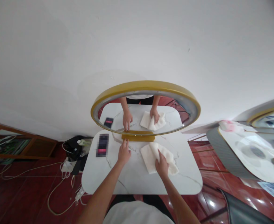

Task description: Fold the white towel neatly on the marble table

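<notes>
My left hand (124, 152) rests on the white marble tabletop (137, 177), fingers stretched toward the gold base (138, 137) of a round gold-framed mirror (145, 107). It holds nothing. My right hand (161, 163) presses down on a white cloth (151, 152) that lies crumpled on the tabletop, right of the mirror base. The mirror reflects both hands, the cloth and the table.
A dark phone (102, 145) lies on the table's left part. Cables and a power strip (68, 166) trail over the red floor at the left. A second table with a mirror (251, 152) stands at the right, and a dark chair back (242, 208) at the lower right.
</notes>
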The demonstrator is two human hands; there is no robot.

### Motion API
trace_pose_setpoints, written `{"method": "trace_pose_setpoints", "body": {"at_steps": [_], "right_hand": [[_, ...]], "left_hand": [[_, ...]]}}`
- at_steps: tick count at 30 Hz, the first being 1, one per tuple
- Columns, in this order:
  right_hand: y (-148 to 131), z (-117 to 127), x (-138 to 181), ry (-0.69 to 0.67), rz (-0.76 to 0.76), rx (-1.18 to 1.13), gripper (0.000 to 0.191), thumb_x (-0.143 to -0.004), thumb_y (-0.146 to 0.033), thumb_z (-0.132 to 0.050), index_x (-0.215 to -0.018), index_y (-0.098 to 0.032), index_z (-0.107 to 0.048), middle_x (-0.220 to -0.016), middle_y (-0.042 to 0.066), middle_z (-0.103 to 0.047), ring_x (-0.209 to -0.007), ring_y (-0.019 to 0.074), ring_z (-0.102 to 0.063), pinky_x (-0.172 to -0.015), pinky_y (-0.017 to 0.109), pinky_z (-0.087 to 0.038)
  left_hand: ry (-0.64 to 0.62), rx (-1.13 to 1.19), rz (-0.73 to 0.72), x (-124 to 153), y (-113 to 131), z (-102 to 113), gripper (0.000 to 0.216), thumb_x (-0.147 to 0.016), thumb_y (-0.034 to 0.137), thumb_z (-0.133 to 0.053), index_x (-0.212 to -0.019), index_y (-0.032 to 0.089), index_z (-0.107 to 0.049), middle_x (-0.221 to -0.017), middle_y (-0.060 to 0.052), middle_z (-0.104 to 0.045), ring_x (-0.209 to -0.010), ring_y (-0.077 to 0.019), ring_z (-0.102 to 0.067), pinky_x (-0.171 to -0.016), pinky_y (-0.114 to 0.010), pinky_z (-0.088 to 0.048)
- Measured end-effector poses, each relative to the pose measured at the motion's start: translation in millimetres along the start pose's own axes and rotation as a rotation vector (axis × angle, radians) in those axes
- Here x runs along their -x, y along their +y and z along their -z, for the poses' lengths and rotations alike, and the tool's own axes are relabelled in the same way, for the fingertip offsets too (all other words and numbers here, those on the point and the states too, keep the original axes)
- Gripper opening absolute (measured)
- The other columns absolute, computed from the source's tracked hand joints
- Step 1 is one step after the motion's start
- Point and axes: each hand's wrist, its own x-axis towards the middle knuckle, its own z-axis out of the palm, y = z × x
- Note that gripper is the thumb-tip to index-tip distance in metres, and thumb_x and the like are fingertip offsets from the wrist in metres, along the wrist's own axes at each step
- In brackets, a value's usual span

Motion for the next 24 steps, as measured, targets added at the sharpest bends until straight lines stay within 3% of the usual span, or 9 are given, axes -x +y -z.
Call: {"method": "trace_pose_setpoints", "body": {"at_steps": [3,9,13,18,24], "right_hand": [[-9,4,-28,0.085,-0.062,-0.061,0.064,-0.079,-0.025,-0.030,-0.143,-0.026,-0.024,-0.126,0.010,-0.052,-0.114,0.0314,-0.047,-0.087,0.051,-0.039],[-31,5,-72,0.030,-0.082,-0.042,0.067,-0.078,-0.023,-0.030,-0.144,-0.024,-0.021,-0.129,0.010,-0.050,-0.111,0.0303,-0.050,-0.083,0.047,-0.043],[-44,3,-73,-0.059,0.059,0.100,0.070,-0.078,-0.016,-0.032,-0.145,-0.029,-0.014,-0.135,0.005,-0.046,-0.115,0.0264,-0.046,-0.085,0.043,-0.041],[-42,10,-71,-0.253,0.382,0.269,0.078,-0.075,-0.010,-0.035,-0.144,-0.034,-0.010,-0.142,-0.001,-0.039,-0.121,0.0222,-0.039,-0.083,0.037,-0.041],[-45,5,-75,-0.098,0.117,0.257,0.074,-0.077,-0.011,-0.032,-0.144,-0.033,-0.010,-0.139,0.002,-0.042,-0.117,0.0252,-0.042,-0.081,0.043,-0.041]], "left_hand": [[0.032,-0.211,-0.082,-9,-9,2,0.072,-0.070,0.009,-0.046,-0.139,0.013,-0.028,-0.147,-0.013,-0.028,-0.134,-0.0255,-0.028,-0.108,-0.041,-0.026],[-0.022,-0.305,-0.134,-9,-21,1,0.079,-0.067,0.001,-0.041,-0.142,0.012,-0.023,-0.148,-0.010,-0.025,-0.136,-0.0220,-0.023,-0.109,-0.039,-0.025],[-0.039,-0.292,-0.136,-9,-22,2,0.082,-0.066,0.000,-0.040,-0.144,0.014,-0.019,-0.149,-0.009,-0.024,-0.137,-0.0214,-0.020,-0.110,-0.039,-0.024],[-0.028,-0.271,-0.118,-8,-21,2,0.083,-0.065,0.000,-0.040,-0.144,0.014,-0.018,-0.150,-0.007,-0.022,-0.138,-0.0211,-0.018,-0.111,-0.039,-0.022],[-0.027,-0.264,-0.121,-7,-24,1,0.084,-0.065,-0.001,-0.039,-0.144,0.016,-0.018,-0.151,-0.005,-0.020,-0.138,-0.0204,-0.018,-0.111,-0.039,-0.022]]}}
